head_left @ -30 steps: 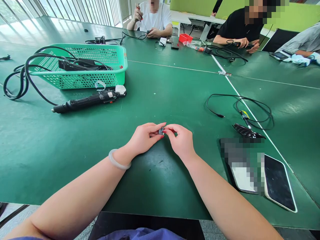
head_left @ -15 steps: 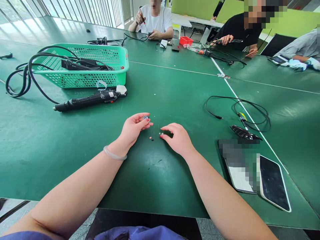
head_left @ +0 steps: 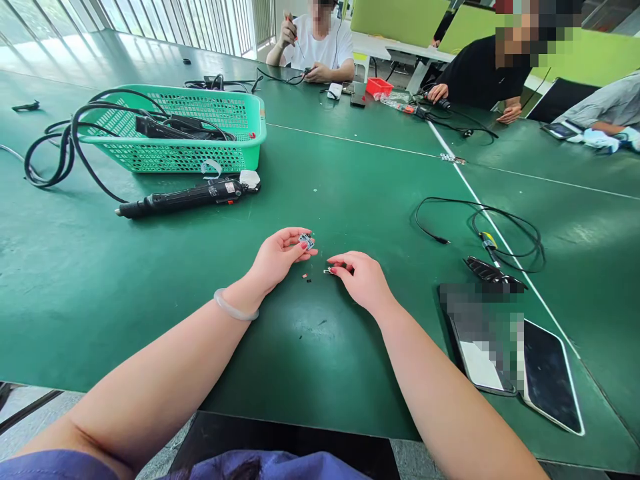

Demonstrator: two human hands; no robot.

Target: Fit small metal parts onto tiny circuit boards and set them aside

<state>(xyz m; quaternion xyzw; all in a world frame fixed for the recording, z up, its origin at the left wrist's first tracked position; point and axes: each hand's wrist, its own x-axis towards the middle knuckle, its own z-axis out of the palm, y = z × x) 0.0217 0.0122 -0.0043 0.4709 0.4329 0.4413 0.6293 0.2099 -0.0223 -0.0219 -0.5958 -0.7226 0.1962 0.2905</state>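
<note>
Small blue-grey patterned piece [head_left: 307,241]: in L hand [head_left: 277,257], raised over table, near centre.
L hand: mostly closed, thumb pressed on piece vs. fingers, other fingers loosely extended.
Small pale metallic-looking piece [head_left: 327,271]: at R thumb tip.
R hand [head_left: 367,283]: part-curled, index & thumb slightly apart; firm hold or mere touch, can't tell.
Loose bits: tiny pinkish-red bit [head_left: 305,275] & tiny black bit [head_left: 309,281], on table btwn hands, just beside each other.
Risk, bits: prob. easiest to lose; a low sweep of either hand could flick them off or hide them.
Risk, pieces: v. small, so a weak or off-centre pinch could let one slip & skid on the smooth dark green tabletop [head_left: 310,380].
L side: black cylindrical corded tool [head_left: 185,200] lying in front of green perforated plastic basket [head_left: 190,165]; black cord could snag if tool's pulled.
R side: thin black cable w/ plug [head_left: 440,239], dark-cased phone [head_left: 483,367], white-edged phone [head_left: 550,373]; limit elbow room that way.
Btwn hands: no big obstacle, just the bits.
Far side: person in white top [head_left: 327,43], person in black top [head_left: 475,77], well apart.
</note>
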